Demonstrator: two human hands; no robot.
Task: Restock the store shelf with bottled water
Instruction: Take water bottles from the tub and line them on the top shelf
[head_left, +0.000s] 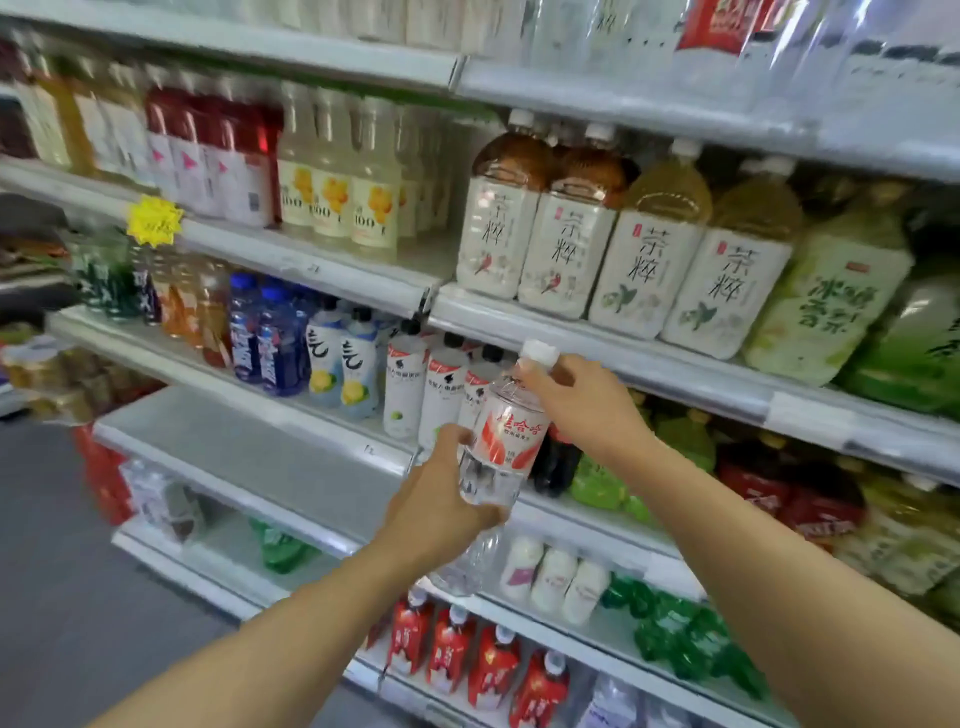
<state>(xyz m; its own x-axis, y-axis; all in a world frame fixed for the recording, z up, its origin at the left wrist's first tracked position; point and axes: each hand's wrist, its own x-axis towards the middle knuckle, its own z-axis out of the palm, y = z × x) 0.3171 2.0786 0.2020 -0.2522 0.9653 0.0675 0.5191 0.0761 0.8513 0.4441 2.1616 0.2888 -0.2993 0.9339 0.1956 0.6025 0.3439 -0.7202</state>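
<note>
I hold a clear water bottle with a red-and-white label and a white cap in front of the shelves, tilted slightly right. My left hand grips its lower body from the left and underneath. My right hand pinches the neck just below the cap. A second clear bottle shows below my left hand; whether that hand also holds it, I cannot tell. A bare stretch of grey shelf lies to the left of the bottle.
Shelves full of drinks surround the bottle: large tea bottles above, white bottles with black caps right behind it, dark and green soda bottles to the right, red cartons below. Grey floor lies at the left.
</note>
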